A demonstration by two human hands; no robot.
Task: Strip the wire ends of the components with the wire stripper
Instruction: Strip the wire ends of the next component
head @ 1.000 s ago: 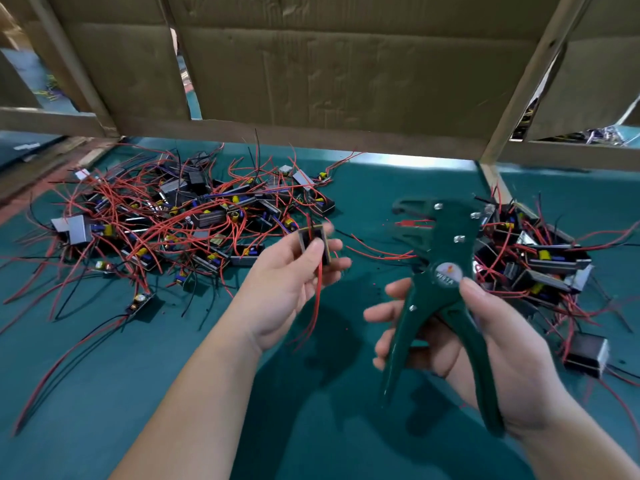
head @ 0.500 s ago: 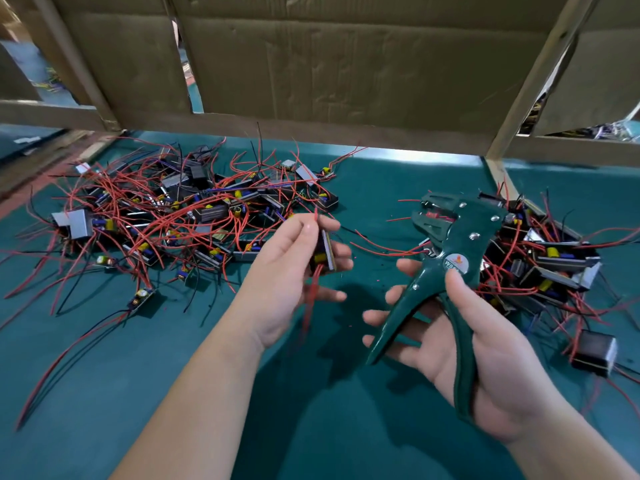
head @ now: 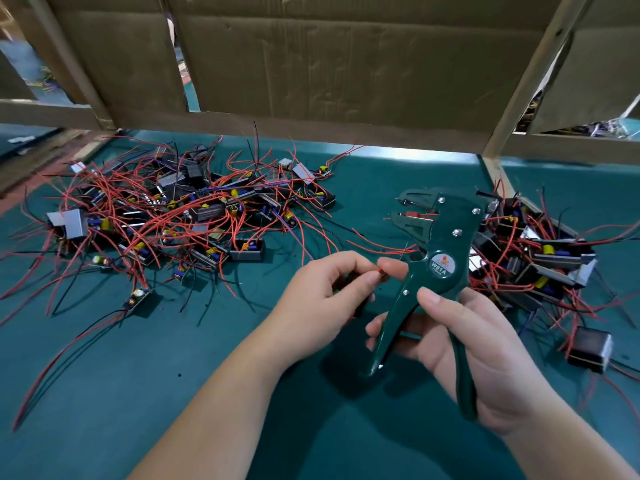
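Observation:
My right hand (head: 464, 344) grips the handles of a dark green wire stripper (head: 433, 261), held upright with its jaws open and pointing up-left. My left hand (head: 322, 299) sits just left of the tool. Its fingers curl round a small dark component that is mostly hidden in the palm, and its thumb and forefinger pinch a red wire end (head: 381, 271) close to the stripper's handle. The wire end is outside the jaws.
A big pile of components with red and black wires (head: 180, 216) lies at the left on the green table (head: 173, 375). A second pile (head: 540, 258) lies at the right, with a loose black box (head: 588, 348) near it. Cardboard walls (head: 346, 71) stand behind.
The left hand dropped and turned palm-down, bringing the component's red wire end beside the stripper. The right hand swung the stripper back toward the left hand.

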